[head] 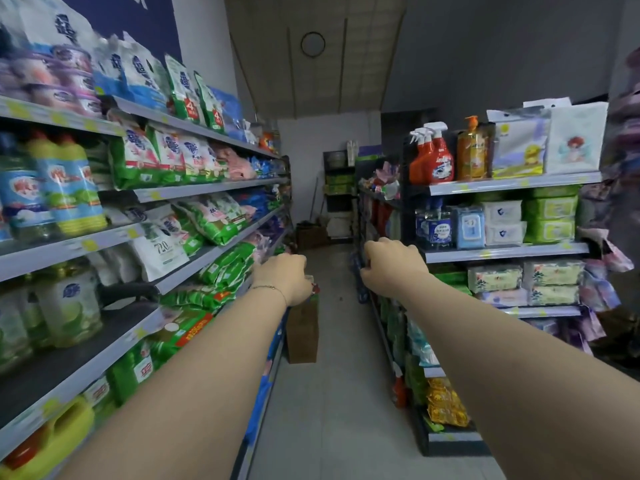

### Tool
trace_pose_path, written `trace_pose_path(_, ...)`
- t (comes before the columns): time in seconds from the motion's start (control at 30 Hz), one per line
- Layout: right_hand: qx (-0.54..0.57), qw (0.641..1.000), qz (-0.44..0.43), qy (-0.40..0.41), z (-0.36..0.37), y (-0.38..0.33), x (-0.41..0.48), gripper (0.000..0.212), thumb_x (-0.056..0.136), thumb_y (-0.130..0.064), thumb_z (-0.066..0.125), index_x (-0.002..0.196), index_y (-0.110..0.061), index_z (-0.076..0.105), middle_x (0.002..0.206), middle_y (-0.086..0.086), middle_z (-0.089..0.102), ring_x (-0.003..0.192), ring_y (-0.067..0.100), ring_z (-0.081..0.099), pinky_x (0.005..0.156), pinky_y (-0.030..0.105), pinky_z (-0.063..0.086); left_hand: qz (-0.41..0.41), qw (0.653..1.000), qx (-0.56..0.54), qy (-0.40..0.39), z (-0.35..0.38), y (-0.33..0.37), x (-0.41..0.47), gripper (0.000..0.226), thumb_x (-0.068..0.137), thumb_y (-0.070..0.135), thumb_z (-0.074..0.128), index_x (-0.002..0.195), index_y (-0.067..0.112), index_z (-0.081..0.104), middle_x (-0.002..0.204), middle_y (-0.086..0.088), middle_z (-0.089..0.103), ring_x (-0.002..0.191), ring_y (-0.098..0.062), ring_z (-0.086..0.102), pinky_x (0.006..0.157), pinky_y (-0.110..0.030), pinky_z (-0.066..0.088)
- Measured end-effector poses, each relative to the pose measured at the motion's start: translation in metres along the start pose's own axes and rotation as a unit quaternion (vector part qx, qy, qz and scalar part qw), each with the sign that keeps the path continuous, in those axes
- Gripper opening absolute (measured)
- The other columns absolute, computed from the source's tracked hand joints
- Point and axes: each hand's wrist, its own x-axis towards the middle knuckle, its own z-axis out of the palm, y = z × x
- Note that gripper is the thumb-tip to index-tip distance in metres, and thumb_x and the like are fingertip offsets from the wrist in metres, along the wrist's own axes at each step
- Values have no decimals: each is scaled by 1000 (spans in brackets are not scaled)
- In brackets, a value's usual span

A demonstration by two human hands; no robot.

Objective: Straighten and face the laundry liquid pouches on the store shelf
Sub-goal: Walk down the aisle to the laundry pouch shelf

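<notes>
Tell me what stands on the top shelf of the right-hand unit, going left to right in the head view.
On that shelf: red spray bottles → amber pump bottle → pastel pack with a yellow figure → white pack with a red-haired figure.

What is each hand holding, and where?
Cannot tell. Left hand and right hand are seen from behind, fingers curled; no gripped thing shows.
</notes>
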Motion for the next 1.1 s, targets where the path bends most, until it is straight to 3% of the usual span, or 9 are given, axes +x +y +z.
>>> trace_pose_path(0.37,11,1000,6,-12,61,32,113,29,93,-35,49,113,-15,51,116,9,52,107,32,51,94,44,36,8,1000,-3,-1,46,-6,122,38,94,32,46,129,22,50,130,-9,52,118,-30,50,99,-47,40)
trace_pose_path(0.57,2,1000,20,-15,103,34,191,29,93,-34,50,114,-14,51,116,8,52,107,31,50,97,45,36,24,1000,16,6,83,-28,206,35,93,30,45,127,21,50,126,-8,52,117,-30,49,84,-40,40)
trace_pose_path(0.93,17,999,29,-13,177,1,361,26,94,-32,48,113,-14,51,115,8,52,107,32,50,97,45,36,46,998,33,12,117,-93,388,41,92,32,48,131,24,46,130,-7,48,119,-30,50,97,-46,38)
trace_pose_path(1.1,0,1000,29,-12,210,2,423,31,94,-34,48,119,-15,50,119,8,51,110,32,50,97,45,36,56,998,35,7,143,-110,454,38,92,31,48,129,22,46,127,-7,49,117,-30,50,92,-44,40)
